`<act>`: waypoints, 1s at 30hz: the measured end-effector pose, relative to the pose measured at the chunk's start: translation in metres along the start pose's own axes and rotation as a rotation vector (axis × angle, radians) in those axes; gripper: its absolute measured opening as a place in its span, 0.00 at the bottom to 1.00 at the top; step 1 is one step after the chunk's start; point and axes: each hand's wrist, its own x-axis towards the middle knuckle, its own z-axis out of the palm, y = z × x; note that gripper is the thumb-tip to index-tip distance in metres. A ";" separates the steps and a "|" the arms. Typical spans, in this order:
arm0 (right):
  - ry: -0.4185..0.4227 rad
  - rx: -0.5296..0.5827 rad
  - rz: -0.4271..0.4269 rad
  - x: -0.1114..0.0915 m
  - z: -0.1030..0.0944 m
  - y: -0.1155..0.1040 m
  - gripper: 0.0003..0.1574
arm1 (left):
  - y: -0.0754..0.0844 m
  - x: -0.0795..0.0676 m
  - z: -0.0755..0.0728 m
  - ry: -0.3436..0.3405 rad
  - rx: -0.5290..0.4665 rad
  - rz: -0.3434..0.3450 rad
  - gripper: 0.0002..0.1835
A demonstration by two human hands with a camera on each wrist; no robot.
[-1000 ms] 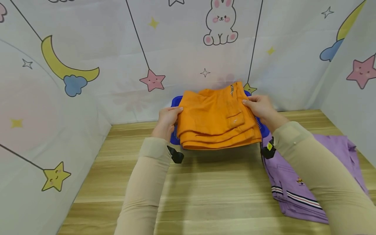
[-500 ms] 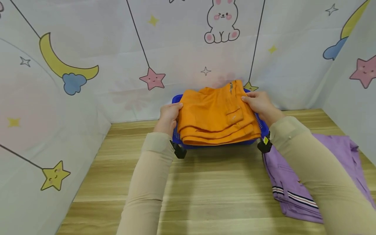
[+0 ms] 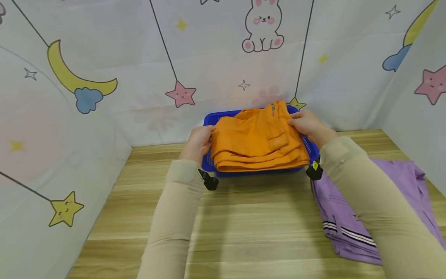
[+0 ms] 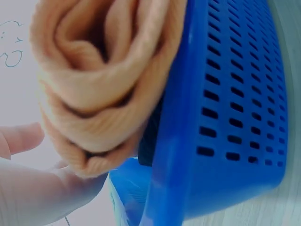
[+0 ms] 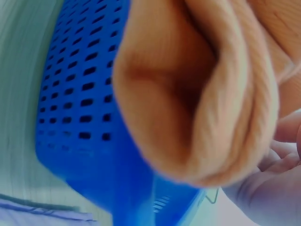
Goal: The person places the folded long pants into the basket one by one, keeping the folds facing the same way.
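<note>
Folded orange trousers (image 3: 249, 135) lie over the blue plastic basket (image 3: 213, 118), their stacked folds facing me and overlapping its front rim. My left hand (image 3: 199, 140) holds their left edge, thumb on top and fingers underneath. At the right edge, my right hand (image 3: 311, 126) pinches the cloth near a flap pocket. In the left wrist view the rolled orange layers (image 4: 108, 94) hang just past the basket's slotted wall (image 4: 235, 94). The right wrist view has the looped fold (image 5: 188, 103) beside the same basket, with the right hand (image 5: 273, 183) partly out of frame.
Folded purple trousers (image 3: 352, 228) with a striped band lie on the wood-grain table (image 3: 258, 232) at the right, partly under my right forearm. A white patterned cloth backdrop (image 3: 216, 58) stands close behind the basket and along both sides.
Both hands have lowered the orange trousers onto the basket. Their far edge has dropped, and more of the basket's back rim shows. The purple trousers have not moved.
</note>
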 end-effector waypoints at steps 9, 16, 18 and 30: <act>-0.067 0.056 0.017 -0.009 -0.004 0.011 0.37 | -0.001 -0.008 -0.002 -0.083 0.048 0.016 0.27; -0.077 -0.032 -0.067 -0.019 -0.002 0.011 0.44 | -0.003 -0.013 -0.003 -0.124 0.141 0.048 0.26; -0.088 -0.038 -0.073 -0.022 -0.001 0.010 0.45 | -0.003 -0.017 -0.004 -0.140 0.195 0.071 0.26; -0.190 -0.225 -0.186 -0.049 0.002 0.015 0.56 | -0.014 -0.047 -0.011 -0.281 0.799 0.274 0.38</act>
